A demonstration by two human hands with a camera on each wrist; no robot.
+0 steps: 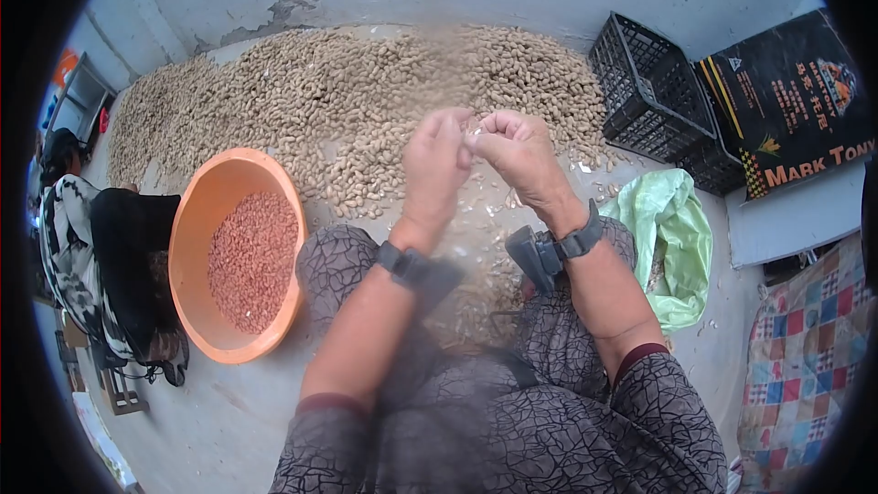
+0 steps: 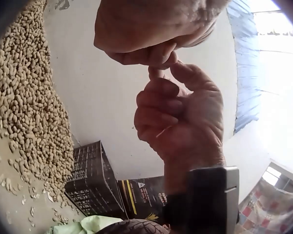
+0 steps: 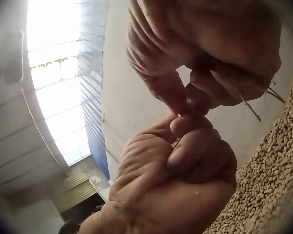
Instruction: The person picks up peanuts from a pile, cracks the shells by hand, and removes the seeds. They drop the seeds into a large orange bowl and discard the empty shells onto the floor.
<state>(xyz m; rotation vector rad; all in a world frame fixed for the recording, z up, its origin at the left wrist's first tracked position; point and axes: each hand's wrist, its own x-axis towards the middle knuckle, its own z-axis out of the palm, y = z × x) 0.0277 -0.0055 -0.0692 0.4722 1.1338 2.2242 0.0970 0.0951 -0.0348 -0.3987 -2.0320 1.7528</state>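
Note:
In the head view my left hand (image 1: 436, 165) and right hand (image 1: 523, 160) meet fingertip to fingertip in front of the peanut heap (image 1: 357, 119). Between them they pinch a small pale peanut (image 1: 474, 131), mostly hidden by the fingertips. The right wrist view shows the left hand (image 3: 180, 175) with its fingers curled in, thumb and forefinger against those of the right hand (image 3: 210, 53). A thin dry stem (image 3: 251, 108) sticks out from under the right hand's fingers. In the left wrist view the right hand's other fingers curl toward its palm.
An orange basin (image 1: 192, 247) of shelled red peanuts (image 1: 251, 261) stands at the left. Right of the legs lies a green plastic bag (image 1: 677, 247). Black crates (image 1: 654, 91) and a black printed sack (image 1: 791, 101) stand by the wall. Empty shells (image 1: 476, 297) litter the floor between the knees.

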